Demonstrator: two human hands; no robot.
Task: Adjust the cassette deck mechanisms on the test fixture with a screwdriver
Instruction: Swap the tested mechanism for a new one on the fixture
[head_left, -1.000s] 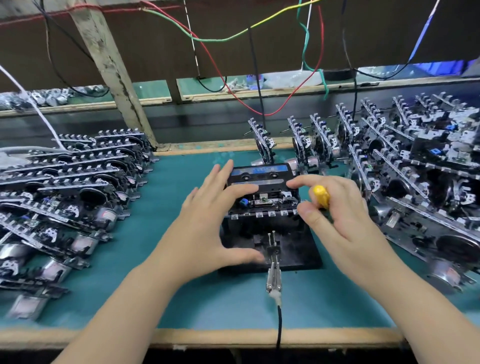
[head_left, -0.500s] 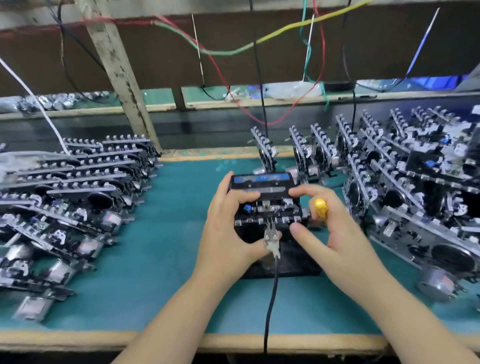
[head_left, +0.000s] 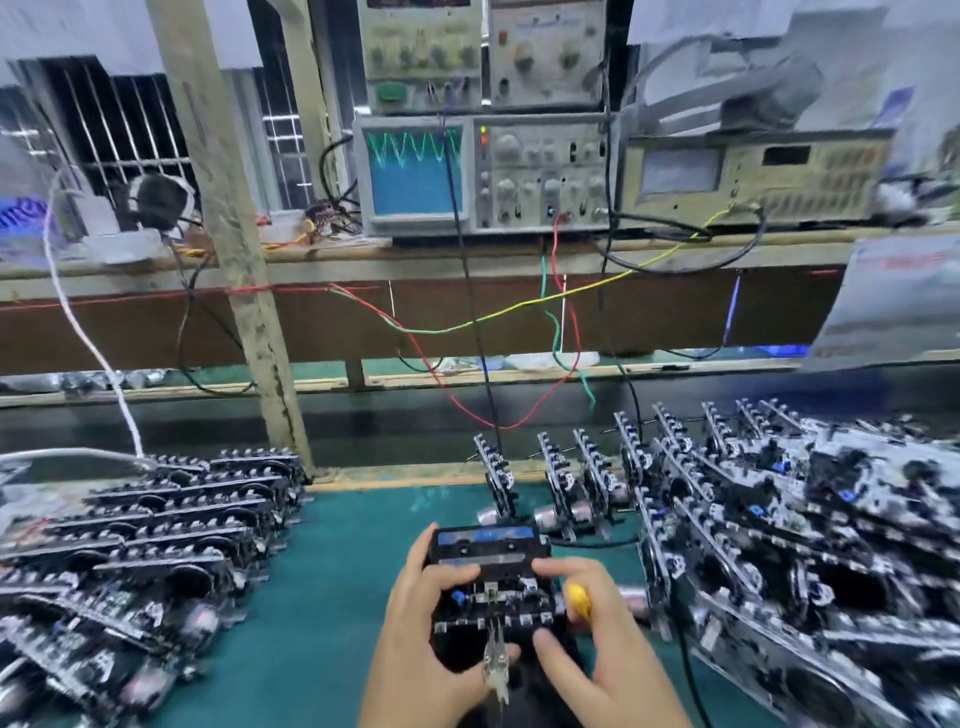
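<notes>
Scope (head_left: 410, 174) glowing above a green mat (head_left: 332, 597). Between the hands a light, fragile deck (head_left: 493, 577): left hand (head_left: 431, 634) grips its frame edge, right hand (head_left: 602, 639) pinches the screwdriver (head_left: 577, 597).

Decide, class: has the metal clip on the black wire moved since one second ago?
Yes. The metal clip has moved forward along the black fixture and now reaches the cassette mechanism.

Left hand (head_left: 431, 629) curled, thumb and fingers clamped about the cassette deck mechanism (head_left: 491, 571); right hand (head_left: 597, 639) curled likewise, screwdriver (head_left: 577, 600) tucked inside.
</notes>
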